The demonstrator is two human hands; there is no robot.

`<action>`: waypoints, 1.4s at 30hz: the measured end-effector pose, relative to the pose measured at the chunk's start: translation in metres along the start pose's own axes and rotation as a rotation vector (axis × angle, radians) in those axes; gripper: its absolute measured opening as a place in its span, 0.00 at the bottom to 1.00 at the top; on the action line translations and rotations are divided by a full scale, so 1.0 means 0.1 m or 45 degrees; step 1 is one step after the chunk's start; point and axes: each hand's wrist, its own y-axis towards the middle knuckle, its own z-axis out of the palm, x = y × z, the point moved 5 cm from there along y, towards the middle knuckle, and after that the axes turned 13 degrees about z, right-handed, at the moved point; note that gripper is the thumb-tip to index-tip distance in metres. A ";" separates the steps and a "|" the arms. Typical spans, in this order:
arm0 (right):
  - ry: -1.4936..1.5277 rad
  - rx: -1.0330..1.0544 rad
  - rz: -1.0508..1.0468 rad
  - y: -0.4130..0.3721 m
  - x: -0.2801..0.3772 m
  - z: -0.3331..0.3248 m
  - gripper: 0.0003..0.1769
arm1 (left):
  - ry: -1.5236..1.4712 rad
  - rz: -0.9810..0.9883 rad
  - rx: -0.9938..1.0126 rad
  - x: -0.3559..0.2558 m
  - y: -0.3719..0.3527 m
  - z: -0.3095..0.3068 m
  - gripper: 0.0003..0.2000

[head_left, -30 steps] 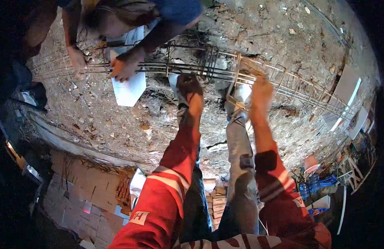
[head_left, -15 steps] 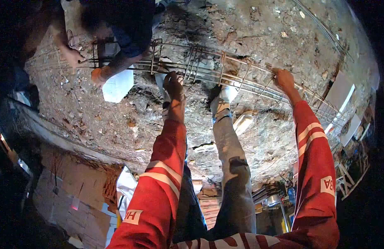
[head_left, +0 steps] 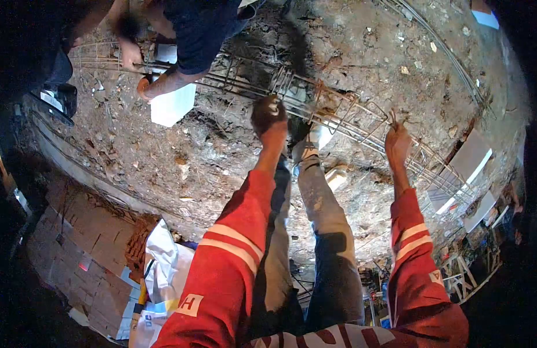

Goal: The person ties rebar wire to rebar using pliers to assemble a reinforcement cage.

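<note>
Rough dirt [head_left: 233, 153] underlies one rebar cage [head_left: 361, 138], left hand [head_left: 269, 119] and right hand [head_left: 398, 142] both curled closed at it.

Bright light is falling on rough, debris-strewn ground [head_left: 216, 165] before you, while darkness is surrounding its edges.

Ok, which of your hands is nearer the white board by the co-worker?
Left. The left hand is at the steel cage, right of the board; the right hand is farther right, along the cage.
</note>
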 end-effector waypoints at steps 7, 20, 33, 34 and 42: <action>0.976 0.604 0.338 -0.74 0.68 0.65 0.21 | 0.064 -0.092 0.680 0.07 -0.17 0.60 0.10; 1.476 0.592 0.605 -0.87 1.64 0.85 0.14 | -0.115 -0.085 0.415 -0.69 0.22 0.57 0.09; 1.094 0.463 0.560 -0.80 1.50 1.11 0.16 | -0.230 -0.366 0.845 -0.42 0.25 0.56 0.14; 1.036 0.384 0.629 -0.81 1.46 0.94 0.17 | -0.186 -0.077 0.798 -0.55 0.30 0.53 0.13; 0.743 0.034 0.775 -0.61 0.49 0.77 0.17 | 0.168 -0.025 0.835 -1.11 0.25 0.75 0.13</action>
